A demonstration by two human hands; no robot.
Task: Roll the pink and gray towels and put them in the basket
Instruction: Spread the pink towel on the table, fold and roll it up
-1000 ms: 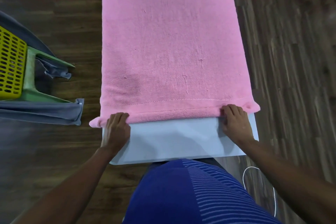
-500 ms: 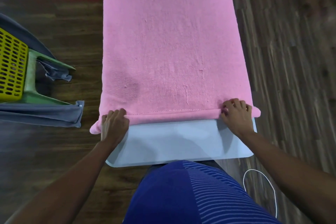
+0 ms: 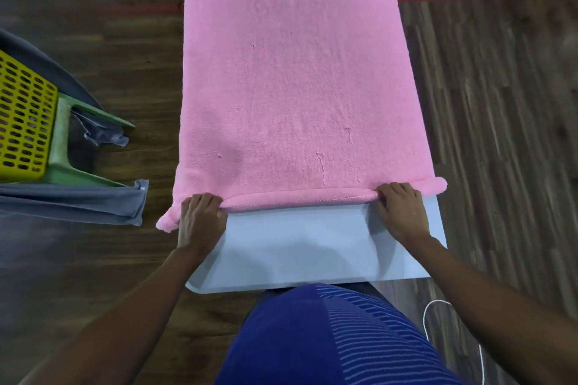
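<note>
Well, left hand [image 3: 200, 220] and right hand [image 3: 402, 212] curl their grip round the pink towel [image 3: 297, 87] (its thin rolled edge). It lies along the bench [image 3: 297, 253].

On the table [image 3: 297, 247] lies the towel [image 3: 297, 87] — basket [image 3: 22, 116] well apart, leftward.

Pink towel [image 3: 297, 87] is lying along the table [image 3: 297, 250]
left hand [image 3: 200, 219] and right hand [image 3: 402, 212] are gripping its rolled near edge
</note>
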